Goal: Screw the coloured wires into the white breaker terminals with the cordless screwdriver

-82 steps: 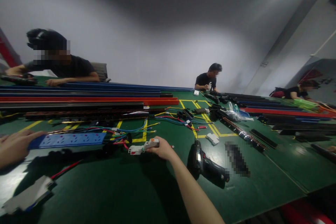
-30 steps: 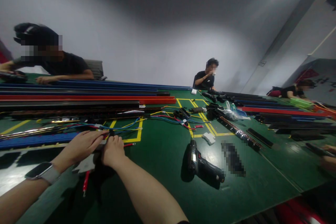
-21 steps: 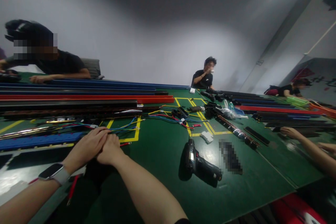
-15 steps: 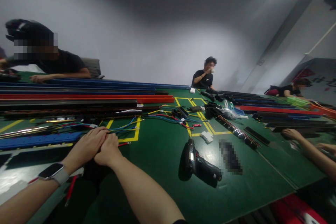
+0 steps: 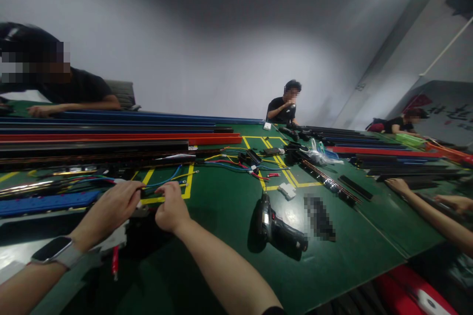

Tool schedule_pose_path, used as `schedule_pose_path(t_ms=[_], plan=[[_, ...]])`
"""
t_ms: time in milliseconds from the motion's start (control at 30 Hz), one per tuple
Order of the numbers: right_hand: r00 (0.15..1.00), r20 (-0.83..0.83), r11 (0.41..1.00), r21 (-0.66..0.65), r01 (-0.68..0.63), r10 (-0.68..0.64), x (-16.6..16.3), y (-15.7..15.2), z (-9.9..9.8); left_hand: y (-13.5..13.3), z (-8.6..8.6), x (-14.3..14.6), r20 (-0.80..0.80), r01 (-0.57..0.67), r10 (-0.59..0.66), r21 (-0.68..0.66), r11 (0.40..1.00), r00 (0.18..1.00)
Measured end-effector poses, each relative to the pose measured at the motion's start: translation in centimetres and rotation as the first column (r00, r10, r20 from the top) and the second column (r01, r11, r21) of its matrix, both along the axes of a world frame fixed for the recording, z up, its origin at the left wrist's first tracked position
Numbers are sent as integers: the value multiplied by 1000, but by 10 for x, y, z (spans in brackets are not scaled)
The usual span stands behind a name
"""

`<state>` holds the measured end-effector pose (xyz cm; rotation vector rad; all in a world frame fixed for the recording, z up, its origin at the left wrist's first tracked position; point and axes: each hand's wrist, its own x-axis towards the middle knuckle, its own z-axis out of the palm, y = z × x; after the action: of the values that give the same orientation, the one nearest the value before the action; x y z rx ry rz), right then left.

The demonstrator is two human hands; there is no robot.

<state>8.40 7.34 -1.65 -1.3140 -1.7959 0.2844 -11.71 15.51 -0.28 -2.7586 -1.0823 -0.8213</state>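
My left hand (image 5: 113, 206), with a watch (image 5: 51, 251) on its wrist, is closed over the bundle of coloured wires (image 5: 162, 184). Blue and yellow wire ends come out past its fingertips. A small gap away, my right hand (image 5: 173, 206) has its fingers curled in beside these wires; whatever they pinch is hidden. Left of the hands lies a long blue strip (image 5: 48, 203). Below the left hand, a red wire end with a metal lug (image 5: 115, 261) hangs over a pale piece. A black power drill (image 5: 283, 231) lies on its side to the right.
The green table (image 5: 221, 256) carries yellow tape lines. Long red bars (image 5: 185, 138) and dark bars lie across the back left. A white connector (image 5: 287, 190) and a copper-coloured strip (image 5: 328, 182) lie beyond the drill. Co-workers sit around; a co-worker's arm (image 5: 424, 206) reaches in at right.
My hands, together before, have separated: the right has moved right and the left a little left and down. The whole view has shifted slightly.
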Motion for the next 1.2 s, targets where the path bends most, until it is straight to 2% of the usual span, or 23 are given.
schedule_pose_path(t_ms=[133,200,267,333,400,500,567,633,700,833,933,1067,1200], plan=[[982,113,988,-18,152,-149,87,-6,32,-9,13,39,68,43,-48,71,997,997],[944,183,956,-57,288,-274,144,-7,41,-22,17,68,103,110,-113,29,993,988],[875,260,889,-103,447,-409,202,-14,46,-40,20,102,144,186,-178,-44,982,973],[783,349,791,-158,590,-515,255,-26,45,-61,20,136,197,241,-213,-134,961,957],[697,439,684,-220,695,-567,298,-41,41,-82,19,168,255,288,-228,-231,929,940],[627,539,555,-317,769,-562,339,-60,29,-109,16,207,322,351,-237,-364,863,917],[627,569,518,-367,773,-532,353,-66,21,-122,11,226,356,365,-211,-452,814,910],[639,577,519,-386,763,-510,359,-67,15,-131,3,238,386,370,-173,-525,766,906],[651,569,547,-374,749,-503,361,-66,15,-136,-7,245,417,372,-128,-580,725,900],[684,518,634,-308,710,-514,358,-65,25,-136,-26,249,470,401,-91,-617,677,878],[732,448,700,-276,659,-512,347,-68,35,-132,-32,252,498,439,-107,-619,652,861],[820,331,790,-261,555,-467,319,-77,41,-126,-35,262,545,464,-110,-573,676,831],[890,251,855,-273,442,-380,292,-93,41,-121,-35,274,606,520,-156,-488,701,780]])
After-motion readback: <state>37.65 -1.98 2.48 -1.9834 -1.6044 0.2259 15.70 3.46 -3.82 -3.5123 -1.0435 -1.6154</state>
